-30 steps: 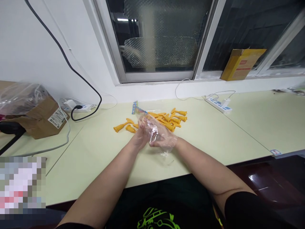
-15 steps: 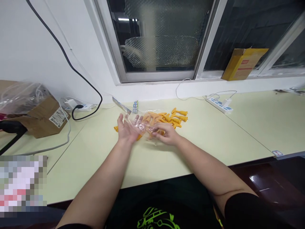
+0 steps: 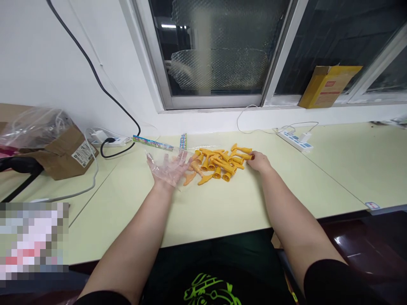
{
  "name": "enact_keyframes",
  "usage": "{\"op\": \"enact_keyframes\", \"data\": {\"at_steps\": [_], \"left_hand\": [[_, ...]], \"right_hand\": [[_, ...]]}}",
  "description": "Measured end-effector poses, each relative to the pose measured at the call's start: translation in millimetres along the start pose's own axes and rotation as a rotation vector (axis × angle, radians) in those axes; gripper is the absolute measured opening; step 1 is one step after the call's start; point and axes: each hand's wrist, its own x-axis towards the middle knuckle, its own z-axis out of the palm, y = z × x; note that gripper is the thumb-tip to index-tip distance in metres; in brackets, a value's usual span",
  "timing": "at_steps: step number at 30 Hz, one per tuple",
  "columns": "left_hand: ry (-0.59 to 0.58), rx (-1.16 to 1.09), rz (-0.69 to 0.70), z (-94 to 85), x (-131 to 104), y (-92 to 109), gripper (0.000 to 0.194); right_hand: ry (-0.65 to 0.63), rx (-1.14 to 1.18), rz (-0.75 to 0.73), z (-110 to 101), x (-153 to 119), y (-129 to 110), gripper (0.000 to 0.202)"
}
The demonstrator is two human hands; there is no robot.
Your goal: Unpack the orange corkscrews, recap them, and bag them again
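Observation:
Several orange-yellow plastic pieces point(image 3: 217, 162), each with a cup-like end and a curved end, lie in a loose pile on the pale table point(image 3: 216, 216). My left hand point(image 3: 168, 169) is spread at the pile's left side, with a clear plastic bag point(image 3: 159, 163) over its palm and fingers. The bag has a printed coloured strip point(image 3: 152, 142) along its top. At the right edge of the pile, my right hand point(image 3: 259, 162) has its fingers closed round the end of one orange piece. Its fingertips are partly hidden.
A cardboard box point(image 3: 68, 156) with plastic wrap stands at the left. Power strips point(image 3: 295, 140) and cables lie near the wall. A yellow carton point(image 3: 329, 87) leans at the window. Behind the pile is a second small printed strip point(image 3: 183, 141).
My right hand has left the bag and moved right to the pile's edge. The bag now drapes over my spread left hand, and more of the pile shows.

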Motion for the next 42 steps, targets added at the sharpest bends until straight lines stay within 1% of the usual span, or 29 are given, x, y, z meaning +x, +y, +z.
{"op": "enact_keyframes", "data": {"at_steps": [2, 4, 5, 7, 9, 11, 13, 15, 17, 19, 21, 22, 24, 26, 29, 31, 33, 35, 36, 39, 40, 41, 42], "left_hand": [[0.02, -0.039, -0.003, 1.2, -0.8, 0.2, 0.091], [0.087, -0.14, -0.011, 4.7, -1.5, 1.2, 0.092], [0.124, -0.198, -0.014, 7.0, -1.8, 1.8, 0.093], [0.183, -0.288, -0.01, 11.5, -2.1, 3.0, 0.096], [0.221, -0.341, -0.002, 14.8, -2.3, 3.9, 0.1], [0.24, -0.358, 0.009, 16.1, -2.2, 4.5, 0.102], [0.251, -0.365, 0.008, 15.5, -2.0, 4.9, 0.1], [0.253, -0.376, 0.007, 13.6, -1.2, 5.3, 0.097], [0.239, -0.382, 0.004, 11.0, 0.1, 5.9, 0.095], [0.222, -0.382, 0.01, 8.3, 2.0, 6.6, 0.095], [0.215, -0.377, 0.023, 5.7, 3.9, 7.4, 0.098], [0.216, -0.374, 0.034, 4.5, 4.8, 7.8, 0.101], [0.218, -0.373, 0.047, 2.0, 6.3, 8.3, 0.105], [0.216, -0.375, 0.043, -0.6, 7.6, 8.4, 0.103], [0.208, -0.381, 0.034, -3.7, 9.3, 7.8, 0.1], [0.204, -0.384, 0.034, -4.4, 10.2, 7.1, 0.1], [0.211, -0.384, 0.029, -3.6, 10.5, 6.2, 0.1], [0.224, -0.378, 0.028, -1.7, 10.1, 4.9, 0.1], [0.229, -0.373, 0.029, -0.6, 9.6, 4.2, 0.1], [0.238, -0.359, 0.032, 3.3, 7.7, 1.5, 0.097], [0.247, -0.356, 0.031, 4.8, 7.0, 0.5, 0.095], [0.259, -0.35, 0.03, 6.4, 6.2, -0.5, 0.092], [0.268, -0.341, 0.028, 8.1, 5.2, -1.5, 0.09]], "right_hand": [[0.089, 0.108, -0.007, -1.2, -1.2, -1.4, 0.04], [0.197, 0.334, -0.066, -2.1, -4.3, -8.0, 0.037], [0.231, 0.476, -0.104, -2.3, -6.1, -12.5, 0.036], [0.251, 0.771, -0.151, -1.9, -9.4, -22.1, 0.035], [0.238, 1.03, -0.129, -1.6, -11.6, -30.6, 0.035], [0.199, 1.251, -0.029, -2.7, -12.1, -35.9, 0.036], [0.158, 1.458, 0.148, -5.8, -10.4, -37.4, 0.03], [0.167, 1.629, 0.355, -10.8, -6.9, -35.5, 0.02], [0.212, 1.725, 0.493, -16.4, -2.8, -31.3, 0.012], [0.244, 1.757, 0.536, -21.8, 0.3, -25.9, 0.009], [0.253, 1.793, 0.557, -26.6, 1.5, -20.5, 0.013], [0.237, 1.831, 0.569, -28.7, 1.4, -18.3, 0.015], [0.166, 1.912, 0.559, -32.3, -0.4, -15.9, 0.015], [0.078, 1.946, 0.487, -34.7, -4.2, -17.0, 0.011], [-0.082, 1.894, 0.27, -34.6, -14.2, -26.8, 0.011], [-0.275, 1.842, 0.1, -31.1, -24.0, -37.7, 0.018], [-0.497, 1.739, -0.035, -24.5, -36.1, -50.6, 0.032], [-0.665, 1.553, -0.132, -15.5, -51.0, -64.2, 0.045], [-0.73, 1.44, -0.178, -10.7, -59.7, -70.8, 0.045], [-0.89, 1.124, -0.38, 2.6, -89.2, -89.2, 0.032], [-0.911, 1.036, -0.474, 5.9, -99.1, -94.6, 0.027], [-0.903, 0.94, -0.58, 8.5, -108.3, -99.7, 0.023], [-0.848, 0.844, -0.695, 10.4, -116.4, -104.5, 0.019]]}}
